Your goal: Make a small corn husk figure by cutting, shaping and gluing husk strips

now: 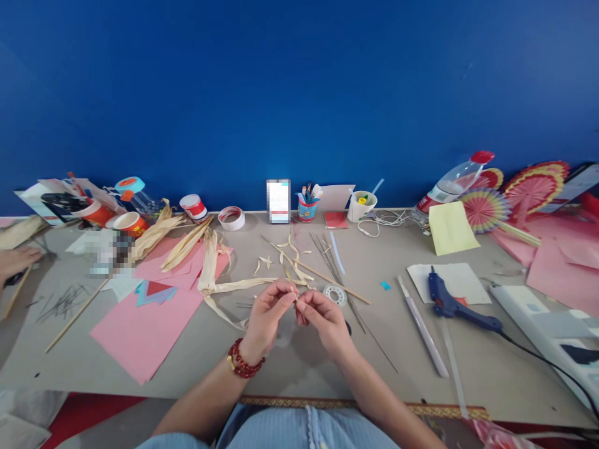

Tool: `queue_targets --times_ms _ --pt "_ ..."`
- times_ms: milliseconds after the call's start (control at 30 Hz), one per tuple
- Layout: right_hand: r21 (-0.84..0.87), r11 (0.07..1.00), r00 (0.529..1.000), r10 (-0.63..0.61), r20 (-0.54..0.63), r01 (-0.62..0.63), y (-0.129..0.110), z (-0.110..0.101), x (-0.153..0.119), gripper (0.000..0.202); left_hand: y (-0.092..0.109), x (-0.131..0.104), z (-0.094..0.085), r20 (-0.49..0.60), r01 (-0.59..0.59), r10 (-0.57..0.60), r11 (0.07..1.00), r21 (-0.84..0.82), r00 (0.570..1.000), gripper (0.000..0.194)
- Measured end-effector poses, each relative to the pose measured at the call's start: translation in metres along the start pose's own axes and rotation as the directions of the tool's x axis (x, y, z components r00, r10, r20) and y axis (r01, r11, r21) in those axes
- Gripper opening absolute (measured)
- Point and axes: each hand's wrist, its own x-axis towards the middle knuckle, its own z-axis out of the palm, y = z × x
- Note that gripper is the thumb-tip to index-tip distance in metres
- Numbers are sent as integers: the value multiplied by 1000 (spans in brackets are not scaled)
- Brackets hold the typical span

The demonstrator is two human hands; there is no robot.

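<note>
Head view: my left hand (266, 315) and right hand (326, 317) meet in narrow fingertip pinches — on what, I cannot tell — best done lightly, steadily.

A grey desk (374, 368) carries pink paper sheets (154, 333) on its left, dry husk strips (243, 285) across the middle, a thin stick (358, 296) crossing dark wires (333, 269), a small reel (343, 295) beside them, and a tape roll (240, 222) farther back.
</note>
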Motion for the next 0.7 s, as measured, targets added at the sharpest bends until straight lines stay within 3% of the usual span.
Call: queue_targets --times_ms 167,433,700 --pt "-19 1000 999 9 36 -8 2 -2 1 29 1 2 0 23 20 -20 1000 -20 1000 15" --pt "-319 938 990 -140 15 137 1 -7 1 22 3 1 0 6 22 -22 999 36 1000 20" --pt "-37 998 994 55 96 -52 -1 -7 2 31 6 2 1 36 25 -25 1000 11 999 20"
